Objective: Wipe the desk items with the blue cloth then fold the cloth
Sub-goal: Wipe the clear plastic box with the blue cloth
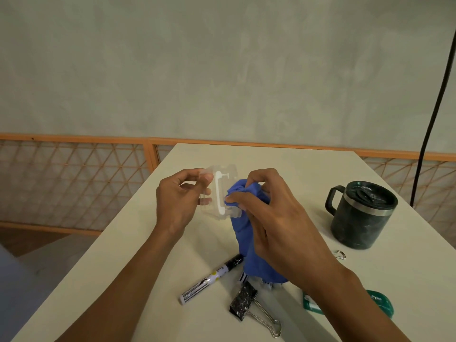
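My left hand [179,199] pinches a small clear plastic box [223,193] with a white strip on it, held above the desk. My right hand [267,213] grips a bunched blue cloth [249,243] and presses its top end against the right side of the box. The rest of the cloth hangs down under my right palm and reaches the desk near the marker. A black-and-white marker [209,280] lies on the desk below the hands, beside a speckled black binder clip [246,302].
A dark lidded mug [361,215] stands at the right on the cream desk [148,243]. A small metal clip [339,254] lies near it. A green tape dispenser [380,303] sits partly behind my right forearm. A wooden lattice rail [74,183] runs behind the desk.
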Available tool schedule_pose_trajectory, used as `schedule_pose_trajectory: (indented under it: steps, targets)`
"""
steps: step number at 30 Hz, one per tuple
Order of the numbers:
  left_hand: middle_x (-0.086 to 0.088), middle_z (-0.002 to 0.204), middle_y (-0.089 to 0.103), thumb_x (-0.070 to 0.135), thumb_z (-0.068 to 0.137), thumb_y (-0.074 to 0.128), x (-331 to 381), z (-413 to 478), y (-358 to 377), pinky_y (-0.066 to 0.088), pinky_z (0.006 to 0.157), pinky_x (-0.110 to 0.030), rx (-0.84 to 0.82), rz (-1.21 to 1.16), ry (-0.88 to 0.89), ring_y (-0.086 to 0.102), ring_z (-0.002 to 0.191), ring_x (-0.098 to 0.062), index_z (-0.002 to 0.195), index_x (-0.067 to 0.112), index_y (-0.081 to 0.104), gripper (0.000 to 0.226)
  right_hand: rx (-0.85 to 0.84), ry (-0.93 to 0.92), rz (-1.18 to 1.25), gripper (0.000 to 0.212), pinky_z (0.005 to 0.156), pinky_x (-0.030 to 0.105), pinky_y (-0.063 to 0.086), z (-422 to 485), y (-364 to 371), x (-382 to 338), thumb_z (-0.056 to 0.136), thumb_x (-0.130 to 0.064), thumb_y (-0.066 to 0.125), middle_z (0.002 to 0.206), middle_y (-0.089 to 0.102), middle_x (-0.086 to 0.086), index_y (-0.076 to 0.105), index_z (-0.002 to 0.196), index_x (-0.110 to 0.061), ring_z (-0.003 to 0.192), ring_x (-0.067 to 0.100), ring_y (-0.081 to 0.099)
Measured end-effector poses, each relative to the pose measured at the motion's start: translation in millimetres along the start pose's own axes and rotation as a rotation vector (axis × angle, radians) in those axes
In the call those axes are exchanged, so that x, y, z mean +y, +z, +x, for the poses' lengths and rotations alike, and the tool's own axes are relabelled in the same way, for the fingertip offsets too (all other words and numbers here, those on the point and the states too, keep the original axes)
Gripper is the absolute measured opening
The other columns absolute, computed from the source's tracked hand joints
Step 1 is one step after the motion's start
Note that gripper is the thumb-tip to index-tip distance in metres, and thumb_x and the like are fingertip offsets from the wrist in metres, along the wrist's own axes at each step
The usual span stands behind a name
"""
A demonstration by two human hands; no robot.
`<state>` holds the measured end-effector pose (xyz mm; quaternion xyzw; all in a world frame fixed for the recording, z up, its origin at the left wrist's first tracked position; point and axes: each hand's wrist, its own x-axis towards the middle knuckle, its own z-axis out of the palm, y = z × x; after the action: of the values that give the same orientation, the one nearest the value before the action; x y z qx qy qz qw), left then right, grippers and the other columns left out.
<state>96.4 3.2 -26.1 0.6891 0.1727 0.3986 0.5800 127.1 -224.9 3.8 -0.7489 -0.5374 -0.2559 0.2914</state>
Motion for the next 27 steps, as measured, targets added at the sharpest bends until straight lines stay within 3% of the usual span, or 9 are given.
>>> schedule_pose_trajectory:
  steps: [4,7,9,11,13,15,19,23,27]
  targets:
    - [0.001,0.1,0.081,0.022,0.096,0.081,0.7,0.3,1.2,0.066,0.063,-0.032,-0.009,0.02,0.024,0.078,0.078,-0.021,0.109,0.016,0.082,0.015,0.037,0.091,0.023,0.035,0.076,0.036,0.059,2.3,-1.2,-1.0,0.098,-0.012,0.063,0.128,0.045,-0.009,0.068,0.13,-0.024,0.105,0.007,0.054]
    - [0.0,0.104,0.08,0.025,0.095,0.08,2.9,-2.3,4.2,0.066,0.063,-0.031,-0.027,0.045,0.061,0.078,0.08,-0.02,0.113,0.016,0.082,0.021,0.126,0.151,0.069,0.028,0.072,0.022,0.052,6.4,-1.4,-4.9,0.107,-0.027,0.052,0.118,0.047,-0.016,0.067,0.131,-0.023,0.094,-0.002,0.052]
    - [0.001,0.105,0.08,0.024,0.095,0.08,4.6,-3.3,5.1,0.065,0.062,-0.028,-0.028,0.054,0.078,0.078,0.08,-0.018,0.114,0.016,0.081,0.021,0.155,0.111,0.034,0.027,0.067,0.02,0.056,8.3,-0.6,-6.5,0.104,-0.022,0.062,0.126,0.044,-0.011,0.07,0.13,-0.02,0.09,-0.002,0.053]
    - [0.002,0.104,0.08,0.022,0.095,0.08,5.5,-2.5,4.1,0.063,0.06,-0.025,-0.011,0.062,0.082,0.077,0.079,-0.017,0.114,0.016,0.081,0.02,0.146,0.071,-0.006,0.031,0.061,0.032,0.061,8.5,0.9,-7.6,0.096,-0.011,0.076,0.132,0.043,-0.003,0.071,0.127,-0.018,0.086,0.009,0.054]
    - [0.002,0.103,0.08,0.021,0.095,0.08,4.5,-0.5,1.6,0.064,0.06,-0.026,0.007,0.05,0.062,0.077,0.078,-0.018,0.113,0.015,0.081,0.019,0.094,0.058,-0.028,0.042,0.06,0.031,0.059,8.2,2.1,-7.9,0.089,-0.004,0.082,0.133,0.042,-0.002,0.07,0.126,-0.019,0.086,0.009,0.049]
    - [0.001,0.103,0.08,0.02,0.095,0.08,3.4,0.6,-1.4,0.065,0.061,-0.028,0.026,0.057,0.048,0.077,0.077,-0.018,0.112,0.016,0.081,0.018,0.032,0.043,-0.023,0.045,0.063,0.03,0.059,7.2,1.7,-8.7,0.087,0.0,0.081,0.132,0.043,-0.003,0.069,0.125,-0.021,0.088,0.004,0.05]
    - [0.005,0.103,0.08,0.02,0.095,0.081,3.6,2.5,-5.9,0.064,0.061,-0.026,0.045,0.06,0.066,0.077,0.078,-0.016,0.107,0.019,0.082,0.012,-0.03,0.036,-0.055,0.048,0.071,0.041,0.061,6.3,-0.3,-9.5,0.078,0.006,0.079,0.128,0.049,-0.001,0.072,0.117,-0.022,0.109,0.021,0.056]
    - [0.014,0.103,0.079,0.011,0.096,0.08,9.8,0.6,-10.6,0.056,0.063,-0.013,0.071,0.066,0.122,0.072,0.078,-0.006,0.106,0.021,0.082,0.015,0.074,0.09,-0.021,0.047,0.082,0.044,0.057,4.6,-10.7,-1.8,0.084,0.006,0.068,0.123,0.056,-0.002,0.071,0.12,-0.024,0.104,0.022,0.059]
    - [0.008,0.108,0.079,0.005,0.097,0.079,13.1,-5.1,-6.1,0.056,0.066,-0.012,0.035,0.09,0.205,0.071,0.082,-0.007,0.109,0.02,0.082,0.019,0.272,0.137,0.025,0.029,0.085,0.016,0.044,6.3,-22.3,-3.8,0.1,-0.014,0.064,0.13,0.045,-0.003,0.072,0.127,-0.018,0.101,0.009,0.051]
